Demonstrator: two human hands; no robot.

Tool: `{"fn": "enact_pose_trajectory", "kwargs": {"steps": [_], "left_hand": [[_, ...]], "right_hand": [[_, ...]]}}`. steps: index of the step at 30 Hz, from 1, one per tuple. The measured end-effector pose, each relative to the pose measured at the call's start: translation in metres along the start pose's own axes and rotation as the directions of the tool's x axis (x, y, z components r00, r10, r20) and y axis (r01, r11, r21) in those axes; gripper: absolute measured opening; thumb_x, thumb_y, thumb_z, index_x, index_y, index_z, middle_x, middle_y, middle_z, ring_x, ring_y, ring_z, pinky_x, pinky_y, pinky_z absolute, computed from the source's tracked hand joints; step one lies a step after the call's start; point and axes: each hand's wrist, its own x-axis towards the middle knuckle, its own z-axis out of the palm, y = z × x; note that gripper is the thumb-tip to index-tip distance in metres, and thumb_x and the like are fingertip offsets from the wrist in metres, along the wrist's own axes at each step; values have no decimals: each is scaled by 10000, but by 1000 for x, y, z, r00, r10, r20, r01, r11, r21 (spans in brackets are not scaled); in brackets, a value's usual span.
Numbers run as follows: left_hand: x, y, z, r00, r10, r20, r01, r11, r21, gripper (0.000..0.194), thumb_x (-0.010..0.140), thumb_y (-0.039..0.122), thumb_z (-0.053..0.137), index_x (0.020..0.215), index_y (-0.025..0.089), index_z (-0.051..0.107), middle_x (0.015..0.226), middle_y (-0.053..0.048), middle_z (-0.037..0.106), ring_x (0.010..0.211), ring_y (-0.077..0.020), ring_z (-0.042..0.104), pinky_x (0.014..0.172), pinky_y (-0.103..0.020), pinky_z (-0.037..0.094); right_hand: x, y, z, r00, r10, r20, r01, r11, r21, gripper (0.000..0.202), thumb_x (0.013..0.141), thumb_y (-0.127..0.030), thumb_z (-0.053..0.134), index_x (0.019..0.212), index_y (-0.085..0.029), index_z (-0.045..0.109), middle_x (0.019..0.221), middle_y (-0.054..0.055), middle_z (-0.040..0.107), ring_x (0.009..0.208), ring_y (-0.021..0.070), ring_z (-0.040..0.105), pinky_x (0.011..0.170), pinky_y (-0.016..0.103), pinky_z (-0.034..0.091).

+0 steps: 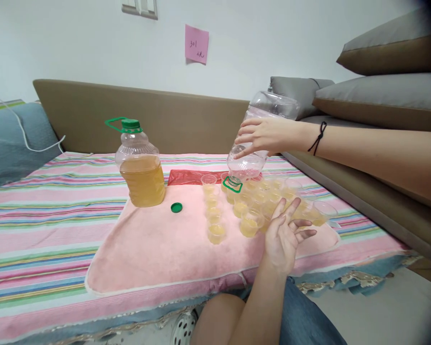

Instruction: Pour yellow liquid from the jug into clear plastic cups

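Note:
My right hand is wrapped round the side of a large clear plastic bottle. The bottle is tilted neck down, with a green ring at its mouth, over small clear cups; I see no yellow liquid in it. Several clear plastic cups holding yellow liquid stand close together below it, some in a row at the left. In front of the right-hand cups, my left hand is held palm up, fingers spread, holding nothing. It hides some cups behind it.
A second bottle of yellow liquid stands upright at the left, capped in green. A loose green cap lies on the pink mat. Behind the cups is a red plastic sheet. Grey cushions are stacked at the right.

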Motion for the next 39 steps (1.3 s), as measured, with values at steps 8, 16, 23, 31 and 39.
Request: {"fn": "enact_pose_trajectory", "kwargs": {"steps": [8, 16, 23, 31, 39], "left_hand": [[0, 2, 0, 1000, 6, -30, -4, 997, 78, 391, 881, 289, 489, 1252, 210, 584, 1483, -133, 471, 1050, -244, 647, 825, -368, 531], [2, 1, -4, 1000, 29, -5, -29, 999, 33, 364, 877, 273, 480, 1208, 188, 605, 1476, -129, 486, 985, -205, 653, 750, -310, 526], [-2, 1, -5, 1000, 8, -8, -8, 997, 77, 402, 843, 323, 545, 1218, 190, 604, 1471, -130, 487, 956, -201, 647, 753, -306, 510], [-7, -1, -14, 1000, -13, 24, 9, 989, 146, 468, 773, 356, 661, 1201, 171, 614, 1411, -155, 525, 888, -182, 641, 750, -298, 498], [-22, 5, -28, 935, 346, -72, -279, 849, 449, 280, 738, 358, 756, 910, 176, 629, 962, -46, 634, 716, -117, 608, 677, -266, 509]], "right_hand": [[-21, 7, 13, 977, 211, -32, -213, 971, -107, 666, 750, -460, 690, 1379, -433, 474, 1302, -14, 600, 1166, 307, 515, 998, 522, 312], [-53, -7, 36, 937, 344, -62, -349, 929, -123, 765, 700, -699, 643, 1386, -393, 495, 1179, 57, 678, 965, 301, 599, 798, 430, 388], [-73, -34, 61, 825, 558, -94, -557, 830, 42, 836, 713, -734, 597, 1424, -309, 482, 1114, 129, 705, 895, 337, 633, 712, 407, 409], [-103, -72, 80, 538, 841, -57, -698, 482, 529, 924, 699, -757, 605, 1461, -261, 444, 1254, 142, 671, 1054, 379, 650, 837, 465, 503], [-136, -149, 65, 250, 968, -30, -387, 128, 913, 804, 717, -593, 694, 1419, -260, 488, 1379, 81, 605, 1212, 361, 587, 1018, 504, 476]]}}
